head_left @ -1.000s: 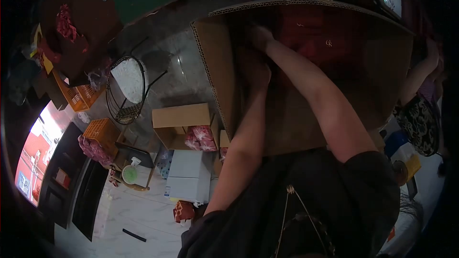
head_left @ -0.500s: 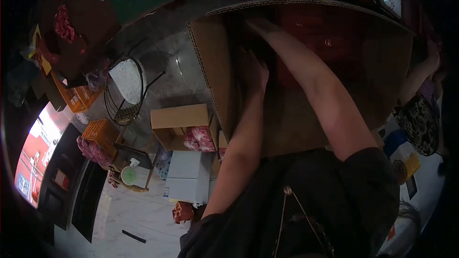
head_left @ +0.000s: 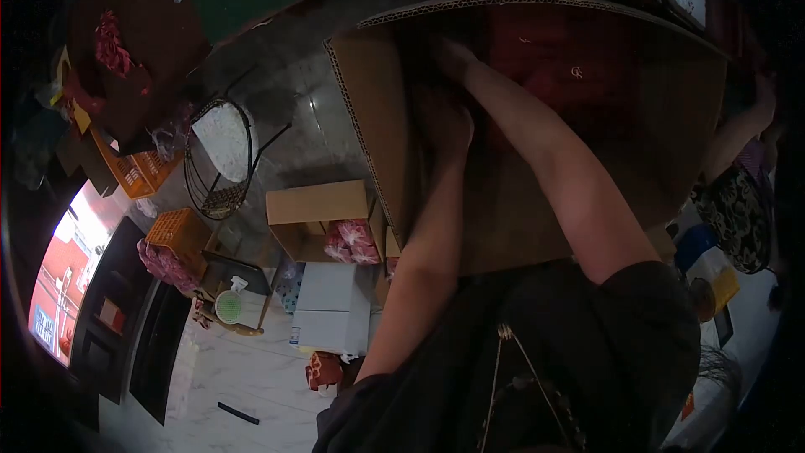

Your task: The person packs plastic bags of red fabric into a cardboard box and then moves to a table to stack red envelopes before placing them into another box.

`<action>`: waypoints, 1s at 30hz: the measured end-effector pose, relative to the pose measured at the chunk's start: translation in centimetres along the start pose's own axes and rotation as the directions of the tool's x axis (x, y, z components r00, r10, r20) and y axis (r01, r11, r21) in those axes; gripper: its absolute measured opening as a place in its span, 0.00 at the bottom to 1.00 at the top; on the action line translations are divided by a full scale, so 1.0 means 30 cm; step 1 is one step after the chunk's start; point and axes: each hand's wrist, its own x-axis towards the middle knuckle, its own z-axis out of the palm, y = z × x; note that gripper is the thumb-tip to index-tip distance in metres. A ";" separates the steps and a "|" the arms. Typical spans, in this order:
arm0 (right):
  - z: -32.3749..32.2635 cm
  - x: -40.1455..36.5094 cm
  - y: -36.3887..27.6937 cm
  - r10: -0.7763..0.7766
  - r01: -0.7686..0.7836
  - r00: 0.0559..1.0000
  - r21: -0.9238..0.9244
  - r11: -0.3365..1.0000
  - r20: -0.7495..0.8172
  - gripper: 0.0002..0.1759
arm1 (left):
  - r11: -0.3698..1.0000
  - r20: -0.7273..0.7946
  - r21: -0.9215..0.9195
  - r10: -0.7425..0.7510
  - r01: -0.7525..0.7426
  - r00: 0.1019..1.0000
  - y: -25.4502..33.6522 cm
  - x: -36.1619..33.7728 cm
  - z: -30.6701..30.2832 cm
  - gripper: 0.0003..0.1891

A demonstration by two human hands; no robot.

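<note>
Both my arms reach down into a large open cardboard box [head_left: 671,109] in front of me. My left hand [head_left: 447,122] is low in the box, near its left wall, its fingers lost in shadow. Just beyond it, my right hand [head_left: 453,57] reaches toward the far left corner, its fingertips also too dark to make out. Dark red items with pale markings [head_left: 553,54] lie in the box, to the right of my right hand. Whether either hand holds anything is hidden by the dark.
Left of the box stand a smaller open carton [head_left: 314,204] with pink-red wrapped packs [head_left: 352,242], a white box [head_left: 331,306], a round wire-frame chair [head_left: 222,151] and orange crates [head_left: 178,235]. Another person's arm [head_left: 742,134] is at the right edge. A dark strip [head_left: 238,413] lies on the floor.
My left hand has shifted slightly downward and turned within the box. My right hand has drawn back a little toward me and to the right. The box is practically where it was.
</note>
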 end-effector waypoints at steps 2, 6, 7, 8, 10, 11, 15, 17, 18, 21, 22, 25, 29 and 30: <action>0.075 0.044 -0.022 0.153 -0.098 0.973 0.292 0.951 -0.172 0.15 | 1.000 -0.015 -0.024 0.006 -0.007 1.000 -0.007 -0.001 0.003 0.26; -0.079 -0.086 0.040 -0.136 0.151 0.981 -0.103 0.983 0.139 0.23 | 0.998 0.011 -0.060 -0.009 0.010 1.000 -0.014 -0.009 0.019 0.27; -0.043 -0.075 0.033 -0.129 0.041 0.973 0.409 0.912 0.190 0.23 | 0.994 0.028 -0.106 -0.034 0.037 0.999 -0.015 -0.011 0.021 0.28; -0.016 -0.065 0.026 -0.147 -0.107 0.960 0.801 0.589 0.237 0.23 | 0.993 0.030 -0.109 -0.036 0.039 0.999 -0.013 -0.011 0.011 0.28; -0.006 -0.059 0.018 -0.250 -0.063 0.931 0.794 0.605 0.265 0.27 | 0.951 -0.087 -0.310 -0.036 0.008 0.996 -0.018 -0.020 0.006 0.29; -0.020 -0.075 0.017 -0.347 -0.017 0.892 0.789 0.614 0.289 0.30 | 0.950 -0.084 -0.313 -0.039 0.011 0.996 -0.021 -0.034 0.010 0.29; -0.275 -0.303 0.114 -0.238 -0.009 0.960 0.865 0.502 0.148 0.44 | 0.873 -0.011 -0.442 -0.236 0.207 0.972 0.022 -0.085 -0.050 0.27; -0.312 -0.308 0.080 -0.384 -0.148 0.841 0.845 0.513 0.380 0.68 | 0.721 0.070 -0.622 -0.338 0.306 0.939 0.037 -0.132 -0.036 0.25; -0.321 -0.328 0.052 -0.397 -0.138 0.837 0.846 0.515 0.378 0.68 | 0.643 0.306 -0.467 -0.526 0.606 0.794 0.027 -0.162 0.036 0.25; -0.342 -0.371 0.011 -0.096 -0.145 0.966 0.810 0.568 0.240 0.71 | 0.093 0.688 -0.451 -0.598 0.888 0.412 -0.291 -0.402 0.909 0.24; -0.309 -0.364 -0.031 -0.071 -0.135 0.971 0.773 0.620 0.226 0.75 | -0.363 0.862 -0.466 -0.390 0.807 0.322 -0.601 -0.324 0.945 0.24; -0.318 -0.404 -0.111 -0.042 -0.156 0.965 0.699 0.698 0.257 0.80 | -0.443 0.855 -0.504 -0.374 0.741 0.358 -0.570 -0.309 0.875 0.24; -0.250 -0.406 -0.293 0.073 -0.179 0.973 0.511 0.841 0.220 0.75 | -0.616 0.847 -0.529 -0.343 0.584 0.406 -0.414 -0.126 0.752 0.24; -0.247 -0.417 -0.318 0.069 -0.177 0.972 0.512 0.841 0.223 0.75 | -0.658 0.846 -0.526 -0.337 0.539 0.413 -0.349 -0.200 0.691 0.24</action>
